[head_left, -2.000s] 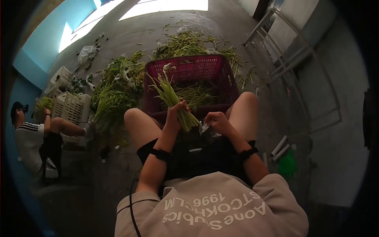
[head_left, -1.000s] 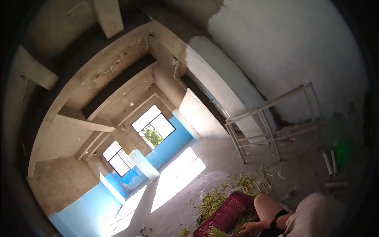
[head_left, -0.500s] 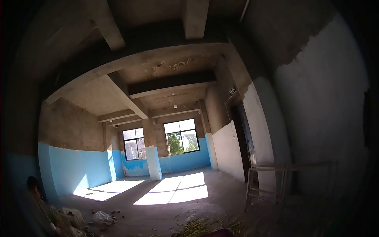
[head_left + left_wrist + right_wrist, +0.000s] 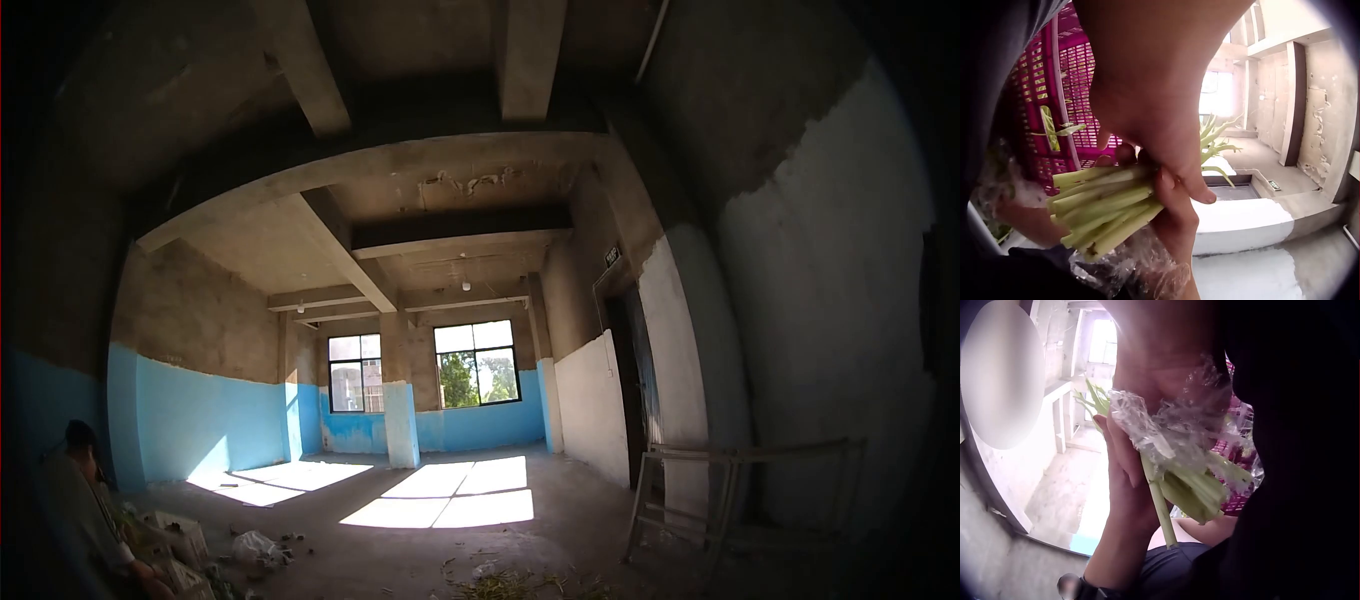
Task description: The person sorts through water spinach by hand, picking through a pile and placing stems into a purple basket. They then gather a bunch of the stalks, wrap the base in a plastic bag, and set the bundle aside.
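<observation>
Stalks [image 4: 1110,203] in a green bundle, clasped in left hand [image 4: 1147,115], with clear film [image 4: 1154,434] bunched in right hand [image 4: 1150,381] against them: seemingly mid-wrap, next probably calling for a snug turn of film. Long axis across left palm, cut ends [image 4: 1088,247] towards lap [image 4: 1175,565], splayed tips [image 4: 1100,401] out beyond the far side.

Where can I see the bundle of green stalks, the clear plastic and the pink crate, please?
Bundle of green stalks [image 4: 1110,203]: left wrist view, middle of the exposed stalks.
Clear plastic [image 4: 1160,440]: right wrist view, a crumpled fold.
Pink crate [image 4: 1079,72]: left wrist view, its slotted wall.
</observation>
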`<state>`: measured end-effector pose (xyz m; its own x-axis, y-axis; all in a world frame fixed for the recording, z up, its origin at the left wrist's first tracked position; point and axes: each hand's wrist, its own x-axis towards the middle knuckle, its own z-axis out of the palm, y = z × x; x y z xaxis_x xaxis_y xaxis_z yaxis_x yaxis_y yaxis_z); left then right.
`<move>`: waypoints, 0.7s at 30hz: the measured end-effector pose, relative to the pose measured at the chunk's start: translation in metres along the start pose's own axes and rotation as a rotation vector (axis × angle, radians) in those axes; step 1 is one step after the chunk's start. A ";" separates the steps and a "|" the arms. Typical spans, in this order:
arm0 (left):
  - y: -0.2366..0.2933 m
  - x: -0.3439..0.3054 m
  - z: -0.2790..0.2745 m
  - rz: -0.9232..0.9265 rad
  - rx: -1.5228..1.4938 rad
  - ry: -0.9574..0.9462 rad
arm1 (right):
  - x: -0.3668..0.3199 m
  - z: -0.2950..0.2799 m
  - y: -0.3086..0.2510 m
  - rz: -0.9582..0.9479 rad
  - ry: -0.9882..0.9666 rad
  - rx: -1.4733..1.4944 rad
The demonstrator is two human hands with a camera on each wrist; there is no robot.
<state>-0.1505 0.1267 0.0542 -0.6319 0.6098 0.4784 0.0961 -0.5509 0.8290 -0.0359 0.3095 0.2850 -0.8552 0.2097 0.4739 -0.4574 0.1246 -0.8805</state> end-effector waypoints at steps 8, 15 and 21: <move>0.002 -0.202 0.038 -0.366 0.407 0.054 | -0.258 0.074 0.169 0.382 0.323 0.410; 0.011 -0.225 0.052 -0.451 0.393 -0.039 | -0.314 0.091 0.179 0.481 0.471 0.791; 0.030 -0.221 0.062 -0.480 0.338 -0.019 | -0.307 0.098 0.148 0.545 0.551 0.743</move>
<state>0.0398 0.0110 -0.0084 -0.6513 0.7583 0.0288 0.0443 0.0001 0.9990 0.1344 0.1684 0.0080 -0.8458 0.4907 -0.2093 -0.2398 -0.7002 -0.6725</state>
